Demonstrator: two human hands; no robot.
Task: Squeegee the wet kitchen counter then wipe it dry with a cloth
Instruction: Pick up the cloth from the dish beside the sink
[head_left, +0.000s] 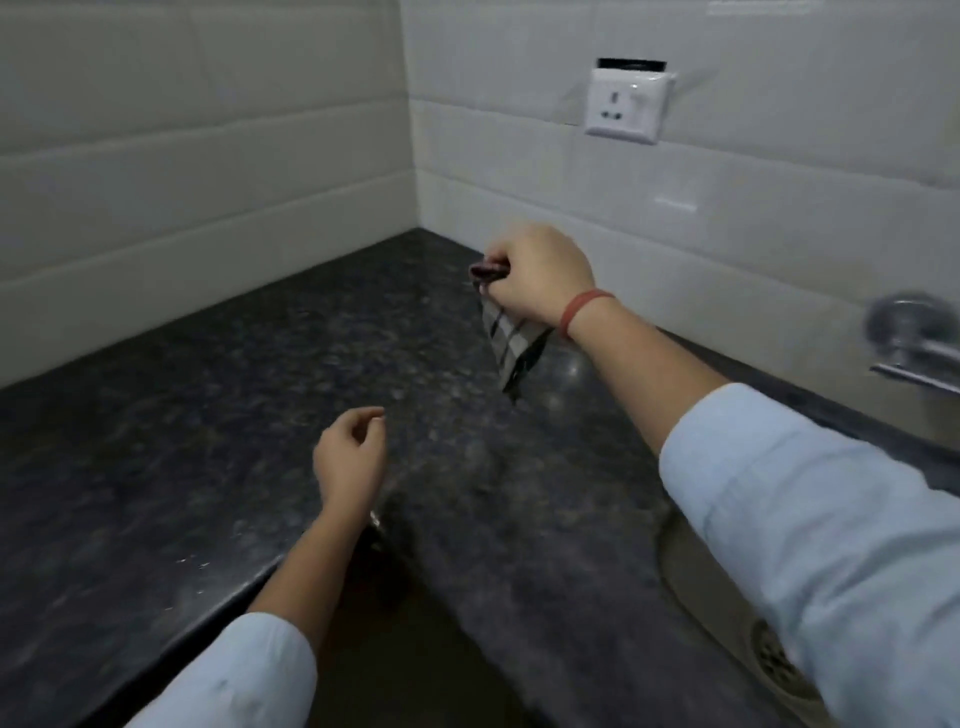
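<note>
A: What lies nearest?

B: The sink (691, 566), set into the dark speckled surface (156, 426) at its right end; only its drain (779, 660) shows inside, the rest hidden by a sleeve.

A: And the hands?

B: The left hand (349, 454) hovers above the front edge, fingers loosely curled, holding nothing. Farther back, the right hand (540, 275) is closed on the checked cloth (511, 343), which hangs above the surface near the back corner.
</note>
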